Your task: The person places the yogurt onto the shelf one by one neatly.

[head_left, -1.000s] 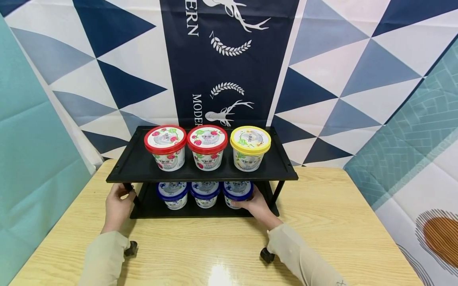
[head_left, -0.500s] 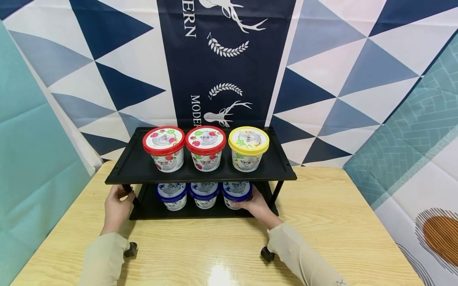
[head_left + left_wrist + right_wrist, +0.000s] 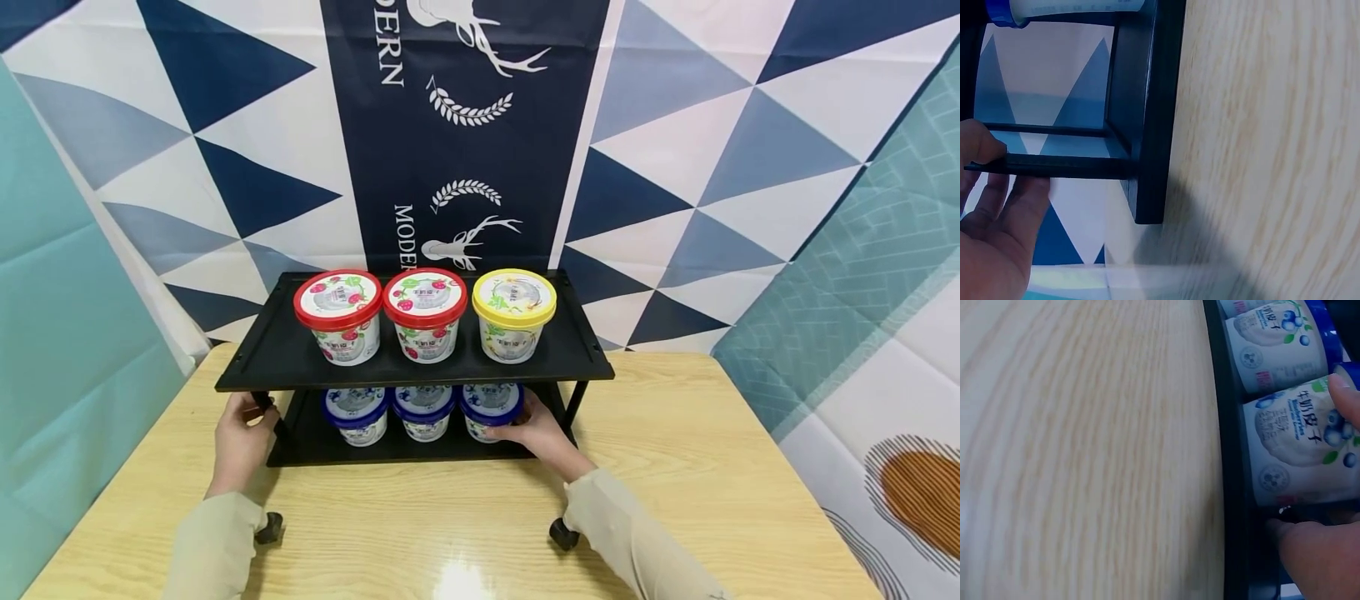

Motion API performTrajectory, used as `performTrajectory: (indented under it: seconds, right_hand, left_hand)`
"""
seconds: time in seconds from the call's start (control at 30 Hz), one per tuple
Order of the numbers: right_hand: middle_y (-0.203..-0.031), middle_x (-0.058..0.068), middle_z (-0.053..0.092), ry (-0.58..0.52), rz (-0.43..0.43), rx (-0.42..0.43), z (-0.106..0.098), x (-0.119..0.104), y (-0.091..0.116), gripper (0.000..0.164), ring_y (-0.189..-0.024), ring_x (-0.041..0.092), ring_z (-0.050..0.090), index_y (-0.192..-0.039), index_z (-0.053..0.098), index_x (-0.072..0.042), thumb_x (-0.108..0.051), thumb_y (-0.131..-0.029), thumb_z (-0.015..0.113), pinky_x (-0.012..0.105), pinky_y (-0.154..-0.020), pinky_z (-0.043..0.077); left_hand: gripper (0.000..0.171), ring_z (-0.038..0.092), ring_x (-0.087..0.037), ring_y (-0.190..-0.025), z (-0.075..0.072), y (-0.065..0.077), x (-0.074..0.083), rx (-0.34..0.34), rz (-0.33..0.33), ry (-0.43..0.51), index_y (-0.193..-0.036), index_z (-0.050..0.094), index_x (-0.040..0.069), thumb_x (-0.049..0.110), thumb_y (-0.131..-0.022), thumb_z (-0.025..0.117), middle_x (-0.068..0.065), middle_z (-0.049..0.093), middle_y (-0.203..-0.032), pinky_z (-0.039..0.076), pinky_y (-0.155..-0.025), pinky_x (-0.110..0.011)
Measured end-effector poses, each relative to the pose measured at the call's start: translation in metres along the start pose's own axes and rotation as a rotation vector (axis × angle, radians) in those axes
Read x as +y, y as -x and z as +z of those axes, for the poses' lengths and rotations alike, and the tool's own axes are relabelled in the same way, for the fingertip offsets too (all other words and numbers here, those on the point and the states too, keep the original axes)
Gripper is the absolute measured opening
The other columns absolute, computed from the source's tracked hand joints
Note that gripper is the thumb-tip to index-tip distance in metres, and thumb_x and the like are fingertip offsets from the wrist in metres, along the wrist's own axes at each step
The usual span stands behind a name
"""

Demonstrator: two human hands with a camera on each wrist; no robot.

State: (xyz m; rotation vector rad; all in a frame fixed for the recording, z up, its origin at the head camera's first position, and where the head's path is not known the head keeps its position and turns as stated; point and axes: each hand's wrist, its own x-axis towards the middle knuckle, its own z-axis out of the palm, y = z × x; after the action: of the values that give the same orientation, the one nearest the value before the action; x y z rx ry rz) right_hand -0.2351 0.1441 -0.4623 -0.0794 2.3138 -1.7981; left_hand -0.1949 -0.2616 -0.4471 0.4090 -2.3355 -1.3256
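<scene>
A black two-tier rack stands on the wooden table. My left hand holds its front left post, thumb on one side and fingers on the other in the left wrist view. On the lower tier, three blue-lidded tubs with blueberry pictures sit in a row. My right hand grips the rightmost blue-lidded tub from its right side; the thumb lies near the lid in the right wrist view. The middle blue-lidded tub and the left blue-lidded tub stand beside it, untouched.
Two red-lidded tubs and a yellow-lidded tub stand on the upper tier. Behind the rack hangs a patterned cloth. Bare wooden tabletop extends in front and to the right.
The head view has shifted slightly, so the rack and tubs appear a little lower and farther left. Both hands keep their holds on the post and the tub.
</scene>
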Motion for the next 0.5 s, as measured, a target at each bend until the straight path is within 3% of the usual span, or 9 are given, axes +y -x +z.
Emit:
performTrajectory:
  seconds: [0.13, 0.27, 0.37, 0.5]
  right_hand:
    - [-0.146, 0.015, 0.037, 0.036, -0.030, -0.016, -0.006, -0.002, 0.005, 0.099, -0.137, 0.033, 0.033, -0.148, 0.020, -0.011, -0.025, -0.072, 0.082, 0.047, -0.111, 0.032]
    - [-0.148, 0.021, 0.031, 0.076, -0.069, -0.035, -0.013, -0.007, 0.014, 0.092, -0.138, 0.036, 0.029, -0.149, 0.019, -0.008, -0.022, -0.078, 0.077, 0.048, -0.113, 0.028]
    - [-0.150, 0.022, 0.028, 0.100, -0.100, -0.035, -0.018, -0.014, 0.025, 0.081, -0.139, 0.036, 0.028, -0.148, 0.020, -0.006, -0.023, -0.085, 0.069, 0.049, -0.113, 0.027]
    - [-0.150, 0.020, 0.028, 0.211, -0.146, -0.008, -0.024, -0.024, 0.042, 0.073, -0.138, 0.035, 0.029, -0.147, 0.023, -0.005, -0.031, -0.090, 0.061, 0.050, -0.112, 0.028]
  left_hand:
    - [0.020, 0.046, 0.007, -0.085, -0.003, -0.002, -0.001, -0.019, -0.003, -0.023, -0.109, 0.049, 0.002, 0.005, -0.090, 0.053, -0.012, 0.055, -0.110, 0.039, -0.073, -0.008]
    - [0.026, 0.056, -0.021, -0.101, -0.009, -0.001, -0.002, -0.044, -0.018, -0.050, -0.116, 0.048, 0.003, 0.010, -0.091, 0.053, -0.015, 0.055, -0.115, 0.039, -0.072, -0.008]
    - [0.037, 0.051, -0.036, -0.115, -0.015, 0.001, 0.001, -0.077, -0.038, -0.060, -0.125, 0.043, 0.001, 0.015, -0.092, 0.051, -0.021, 0.052, -0.123, 0.047, -0.086, -0.025]
    - [0.055, 0.036, -0.043, -0.129, -0.023, 0.007, 0.010, -0.112, -0.038, -0.078, -0.140, 0.029, -0.001, 0.022, -0.094, 0.048, -0.028, 0.038, -0.139, 0.034, -0.104, -0.054]
